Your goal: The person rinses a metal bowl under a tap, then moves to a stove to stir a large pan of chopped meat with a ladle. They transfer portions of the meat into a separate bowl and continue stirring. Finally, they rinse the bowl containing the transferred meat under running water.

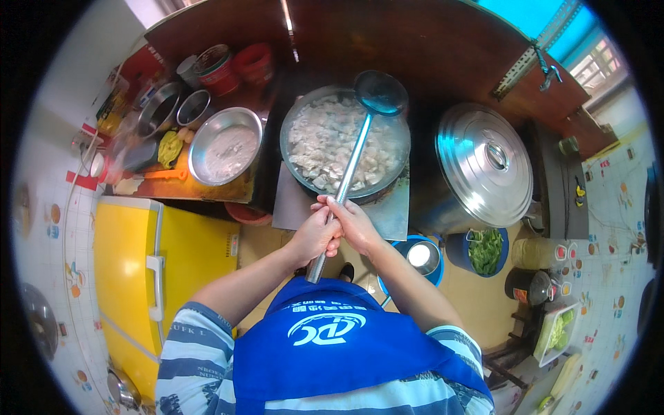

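Observation:
Both of my hands grip the metal handle of a large round ladle (354, 146). My left hand (314, 236) is wrapped around it near the lower end, and my right hand (355, 224) holds just beside and above it, partly overlapping. The ladle's dark bowl (381, 93) is over the far right rim of a wide metal pan (285, 136). Many pale, wet-looking chopped pieces of food (332, 135) fill the pan. The handle crosses above the food, its end pointing towards my blue apron.
At left, a metal basin (195, 165) of pale mixture sits on a counter (223, 193) beside an orange-handled tool (166, 175). Below is a yellow chest freezer (199, 259). At right stand a large lidded pot (485, 161), a blue bucket (458, 254) of leafy greens and bottles (534, 252).

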Tool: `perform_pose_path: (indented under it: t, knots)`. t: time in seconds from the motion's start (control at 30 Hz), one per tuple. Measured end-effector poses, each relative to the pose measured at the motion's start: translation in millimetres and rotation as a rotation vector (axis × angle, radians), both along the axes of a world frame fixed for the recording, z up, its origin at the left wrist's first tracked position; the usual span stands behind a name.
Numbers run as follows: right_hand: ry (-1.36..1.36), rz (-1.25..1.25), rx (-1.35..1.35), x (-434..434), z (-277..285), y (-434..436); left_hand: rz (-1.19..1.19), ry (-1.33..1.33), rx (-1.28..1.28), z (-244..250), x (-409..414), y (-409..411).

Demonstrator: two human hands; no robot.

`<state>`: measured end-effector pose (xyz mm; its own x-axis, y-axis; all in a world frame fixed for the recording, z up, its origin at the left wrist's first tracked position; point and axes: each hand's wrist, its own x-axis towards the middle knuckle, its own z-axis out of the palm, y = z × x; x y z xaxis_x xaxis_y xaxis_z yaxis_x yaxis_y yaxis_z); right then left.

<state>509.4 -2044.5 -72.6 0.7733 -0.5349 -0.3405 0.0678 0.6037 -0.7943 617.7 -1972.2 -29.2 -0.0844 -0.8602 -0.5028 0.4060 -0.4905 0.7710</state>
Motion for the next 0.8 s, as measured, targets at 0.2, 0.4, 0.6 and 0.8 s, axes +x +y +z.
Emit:
perform_pose_path:
  t: [0.2,0.4,0.6,0.8]
  knots:
    - [0.050,-0.077,-0.103,-39,-25,-5,-0.008,-0.011,0.093,-1,-2,-17]
    - [0.297,-0.581,-0.088,-131,-33,30,-0.049,-0.383,-0.087,-76,109,5]
    - [0.411,-1.093,0.166,-197,-60,171,-0.333,-0.301,-0.344,-103,168,-6]
    - [0.369,-1.352,0.294,-178,-82,283,-0.308,-0.588,-0.312,-85,137,-15]
